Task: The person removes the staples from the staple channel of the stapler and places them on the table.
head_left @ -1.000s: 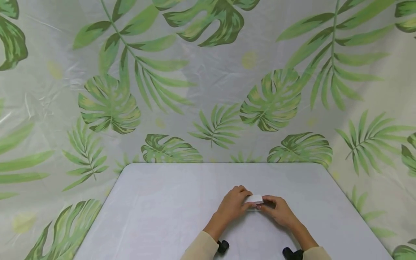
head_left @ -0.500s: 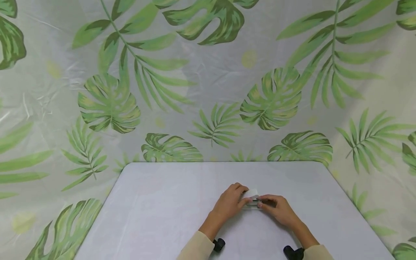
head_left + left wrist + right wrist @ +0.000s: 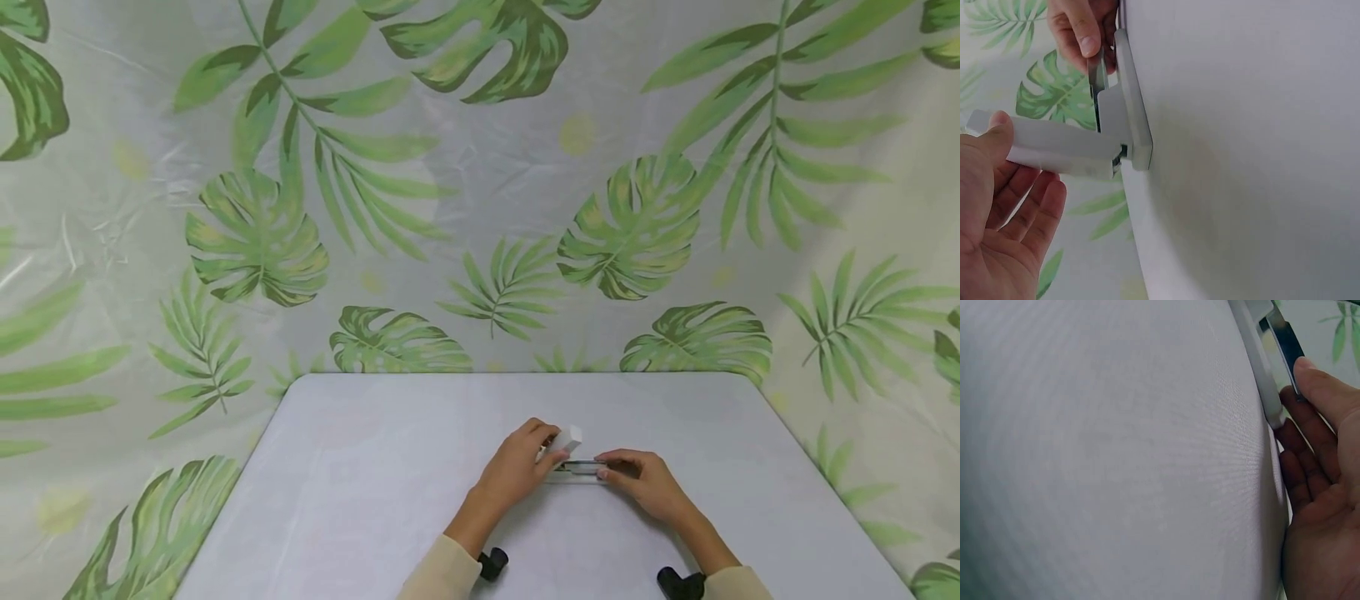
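Observation:
A white stapler stands on the table with its top cover (image 3: 567, 439) swung up and back, away from its base (image 3: 581, 478). My left hand (image 3: 517, 458) holds that cover between thumb and fingers; the cover stretches out from the hinge in the left wrist view. Between cover and base, the metal magazine (image 3: 587, 467) lies exposed. The thumb and fingers of my right hand (image 3: 641, 479) pinch its free end. In the right wrist view the magazine (image 3: 1288, 350) is tilted above the base (image 3: 1257, 362), with lower fingers beside the base's tip.
A white cloth covers the table (image 3: 360, 483), with its far edge behind the stapler. Leaf-patterned sheeting (image 3: 495, 183) hangs behind and at both sides. Black wrist-worn devices (image 3: 681, 582) sit at the sleeves.
The stapler's cover has swung up and to the left, baring the magazine. My left hand has moved left with the cover, while my right hand has stayed nearly in place at the stapler's front end.

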`<state>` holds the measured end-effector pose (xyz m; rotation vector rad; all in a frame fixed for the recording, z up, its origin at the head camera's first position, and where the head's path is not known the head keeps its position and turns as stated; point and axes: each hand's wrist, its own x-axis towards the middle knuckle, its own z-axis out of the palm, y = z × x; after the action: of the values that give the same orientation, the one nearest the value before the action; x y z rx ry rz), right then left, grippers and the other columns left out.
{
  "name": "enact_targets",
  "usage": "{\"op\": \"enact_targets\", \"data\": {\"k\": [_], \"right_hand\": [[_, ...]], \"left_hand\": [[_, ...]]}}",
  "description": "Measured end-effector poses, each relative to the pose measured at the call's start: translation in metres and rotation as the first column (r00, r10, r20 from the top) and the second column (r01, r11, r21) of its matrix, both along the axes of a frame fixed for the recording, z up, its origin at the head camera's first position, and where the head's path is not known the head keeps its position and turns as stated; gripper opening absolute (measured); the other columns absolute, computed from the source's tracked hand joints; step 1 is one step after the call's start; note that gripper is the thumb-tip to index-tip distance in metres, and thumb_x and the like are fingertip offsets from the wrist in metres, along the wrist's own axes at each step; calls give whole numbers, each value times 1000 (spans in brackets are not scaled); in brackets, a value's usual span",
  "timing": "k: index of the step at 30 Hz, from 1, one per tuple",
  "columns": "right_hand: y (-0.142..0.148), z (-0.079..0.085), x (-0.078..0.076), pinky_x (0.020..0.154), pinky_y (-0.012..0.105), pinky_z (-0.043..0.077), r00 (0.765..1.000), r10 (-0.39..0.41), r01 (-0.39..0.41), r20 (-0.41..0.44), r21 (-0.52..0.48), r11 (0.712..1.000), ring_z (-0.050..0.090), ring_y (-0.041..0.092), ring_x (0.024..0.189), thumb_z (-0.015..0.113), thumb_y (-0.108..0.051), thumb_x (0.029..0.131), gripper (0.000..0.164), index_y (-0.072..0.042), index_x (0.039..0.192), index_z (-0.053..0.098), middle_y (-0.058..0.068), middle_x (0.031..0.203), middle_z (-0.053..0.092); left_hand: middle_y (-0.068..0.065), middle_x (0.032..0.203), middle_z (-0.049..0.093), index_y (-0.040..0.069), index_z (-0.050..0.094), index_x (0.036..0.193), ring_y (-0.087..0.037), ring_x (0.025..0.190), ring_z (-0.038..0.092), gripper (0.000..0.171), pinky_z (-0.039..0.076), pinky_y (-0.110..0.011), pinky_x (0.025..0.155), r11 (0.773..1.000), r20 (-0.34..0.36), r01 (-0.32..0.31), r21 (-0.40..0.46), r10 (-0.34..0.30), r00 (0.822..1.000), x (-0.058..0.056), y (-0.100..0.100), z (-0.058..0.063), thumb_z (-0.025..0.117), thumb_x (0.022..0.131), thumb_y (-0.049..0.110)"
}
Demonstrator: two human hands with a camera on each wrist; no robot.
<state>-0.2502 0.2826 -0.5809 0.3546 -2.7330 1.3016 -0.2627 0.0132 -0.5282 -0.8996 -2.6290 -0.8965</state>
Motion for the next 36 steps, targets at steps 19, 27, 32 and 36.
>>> {"op": "enact_targets", "data": {"k": [19,27,32,36], "right_hand": [[1,-3,-3,94,29,53,998,-4,4,61,6,1000,66,9,107,77,-40,92,25,-25,112,78,-5,114,77],[0,-3,-2,93,28,52,998,4,-3,65,-19,1000,66,11,107,78,-36,92,23,-23,112,78,-4,112,77],[1,-3,-1,92,27,53,998,15,-14,54,-20,1000,67,10,108,77,-35,93,23,-22,113,78,-3,113,77],[3,-3,-2,91,24,52,998,20,-19,54,-25,1000,66,5,106,77,-38,93,24,-23,112,79,-4,112,77]], "left_hand": [[2,115,64,13,64,124,-10,105,65,34,56,-22,90,997,46,2,74,-5,999,0,-31,-6,63,102,39],[0,114,64,13,63,119,-12,106,64,28,56,-25,93,994,99,7,105,-18,995,1,-42,-9,64,102,35],[3,111,62,15,62,116,-12,107,65,24,56,-26,95,992,136,-1,124,-16,991,1,-49,-9,65,101,35],[4,108,61,16,61,113,-14,107,65,23,56,-28,94,992,143,-2,129,-17,990,0,-55,-9,66,100,34]]}}
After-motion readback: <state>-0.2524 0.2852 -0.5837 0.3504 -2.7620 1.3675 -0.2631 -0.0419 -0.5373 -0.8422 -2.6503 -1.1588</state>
